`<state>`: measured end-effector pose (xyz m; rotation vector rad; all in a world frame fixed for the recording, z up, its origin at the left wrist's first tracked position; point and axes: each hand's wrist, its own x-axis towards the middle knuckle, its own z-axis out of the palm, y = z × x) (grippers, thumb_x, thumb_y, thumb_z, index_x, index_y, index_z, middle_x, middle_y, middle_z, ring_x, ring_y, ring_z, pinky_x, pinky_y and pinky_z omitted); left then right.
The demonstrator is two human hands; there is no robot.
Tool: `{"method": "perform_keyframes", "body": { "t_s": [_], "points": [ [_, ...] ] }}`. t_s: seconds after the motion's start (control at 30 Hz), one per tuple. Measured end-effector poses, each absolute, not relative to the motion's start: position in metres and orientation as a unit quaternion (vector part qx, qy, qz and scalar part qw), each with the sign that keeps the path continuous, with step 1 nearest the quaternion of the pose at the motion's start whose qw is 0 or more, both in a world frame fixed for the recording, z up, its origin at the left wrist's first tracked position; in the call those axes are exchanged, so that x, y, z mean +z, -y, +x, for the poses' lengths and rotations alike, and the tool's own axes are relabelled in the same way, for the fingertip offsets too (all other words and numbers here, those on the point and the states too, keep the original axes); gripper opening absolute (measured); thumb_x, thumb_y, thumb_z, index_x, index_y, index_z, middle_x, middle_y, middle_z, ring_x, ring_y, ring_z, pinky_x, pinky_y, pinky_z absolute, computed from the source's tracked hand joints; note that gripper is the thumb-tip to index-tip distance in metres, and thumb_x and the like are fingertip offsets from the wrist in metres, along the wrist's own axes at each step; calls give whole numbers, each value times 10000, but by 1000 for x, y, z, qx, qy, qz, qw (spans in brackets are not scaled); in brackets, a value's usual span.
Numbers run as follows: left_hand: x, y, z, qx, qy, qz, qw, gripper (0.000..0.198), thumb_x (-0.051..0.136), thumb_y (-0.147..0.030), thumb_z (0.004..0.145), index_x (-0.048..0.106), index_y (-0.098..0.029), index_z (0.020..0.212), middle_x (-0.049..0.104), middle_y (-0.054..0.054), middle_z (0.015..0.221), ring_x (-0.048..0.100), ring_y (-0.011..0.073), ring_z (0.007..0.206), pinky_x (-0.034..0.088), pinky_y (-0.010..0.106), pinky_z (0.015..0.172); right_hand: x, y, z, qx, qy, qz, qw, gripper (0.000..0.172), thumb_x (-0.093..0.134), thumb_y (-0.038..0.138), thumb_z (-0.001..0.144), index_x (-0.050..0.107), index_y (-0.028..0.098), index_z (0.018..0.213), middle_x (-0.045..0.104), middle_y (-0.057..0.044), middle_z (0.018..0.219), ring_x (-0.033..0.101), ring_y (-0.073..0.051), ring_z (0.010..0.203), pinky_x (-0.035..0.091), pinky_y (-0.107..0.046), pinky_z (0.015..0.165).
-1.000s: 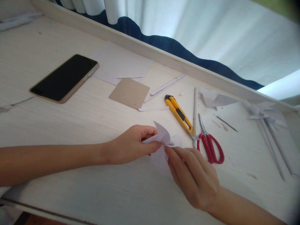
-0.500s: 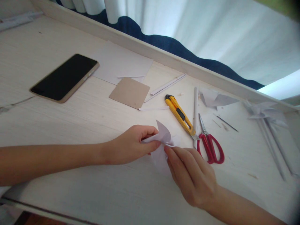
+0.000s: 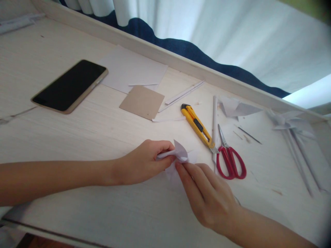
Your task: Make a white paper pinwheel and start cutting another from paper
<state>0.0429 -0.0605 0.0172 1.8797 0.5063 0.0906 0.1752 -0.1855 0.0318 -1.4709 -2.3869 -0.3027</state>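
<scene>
By the left hand (image 3: 144, 163), a piece of folded paper (image 3: 181, 153) is gripped between thumb and curled fingers, with almost no gap left. By the right hand (image 3: 210, 198), the same paper is pinched at its near side, thumb and forefinger drawn close together; whether anything else is held inside that hand cannot be told.

The paper is held just above the near part of the table (image 3: 108, 213), between the two hands. Its rolled edge is laid roughly left to right, raised slightly toward the right, while a curved flap is turned upward, its sharp tip pointed toward the far edge. The long axis of the whole cannot be told, as much is covered by the fingers. The paper is white, shaded to pale lilac on the curl; its lower part is spread beneath the hands and blurred.

Just beyond the right hand, red-handled scissors (image 3: 227, 160) are laid with their blades pointed away, touched or nearly touched by a yellow cutter (image 3: 198, 126). Farther out, a cardboard square (image 3: 142, 102) and a phone (image 3: 69, 86) are seen to the left, and a paper pinwheel (image 3: 287, 120) to the far right.
</scene>
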Motion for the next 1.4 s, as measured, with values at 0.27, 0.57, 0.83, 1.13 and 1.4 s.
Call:
{"method": "perform_keyframes", "body": {
  "t_s": [0.27, 0.57, 0.83, 1.13, 1.4],
  "points": [
    [18, 61, 42, 54, -215, 802, 554, 139, 428, -221, 812, 529, -161, 739, 523, -42, 675, 465, 94, 632, 328, 200, 567, 22, 186, 185, 16, 807, -549, 218, 265, 440, 74, 805, 527, 44, 1054, 608, -120, 869, 525, -187, 793, 476, -303, 647],
    [18, 61, 43, 66, -222, 797, 557, 132, 446, -199, 797, 541, -161, 715, 535, -46, 671, 451, 87, 604, 319, 195, 557, 23, 185, 188, 2, 773, -589, 235, 235, 489, 79, 778, 583, 125, 988, 599, -88, 869, 498, -154, 725, 428, -270, 580],
    [16, 62, 42, 50, -212, 802, 556, 130, 432, -165, 795, 561, -164, 776, 582, -30, 738, 513, 97, 678, 350, 188, 603, 17, 181, 186, -46, 792, -562, 236, 191, 542, 66, 746, 588, 70, 931, 586, -90, 746, 474, -160, 666, 406, -271, 534],
    [14, 62, 42, 48, -201, 805, 556, 138, 422, -132, 782, 555, -162, 801, 591, -22, 784, 532, 110, 740, 364, 196, 653, 5, 180, 188, -25, 778, -566, 273, 177, 567, 92, 742, 586, 91, 918, 598, -90, 818, 496, -162, 719, 433, -282, 591],
    [15, 61, 43, 36, -213, 811, 544, 111, 447, -152, 779, 556, -164, 767, 586, -34, 744, 529, 104, 703, 354, 196, 618, -3, 177, 185, -34, 753, -577, 314, 150, 604, 96, 713, 596, 129, 858, 616, -62, 756, 500, -144, 665, 432, -269, 550]
  ]
}}
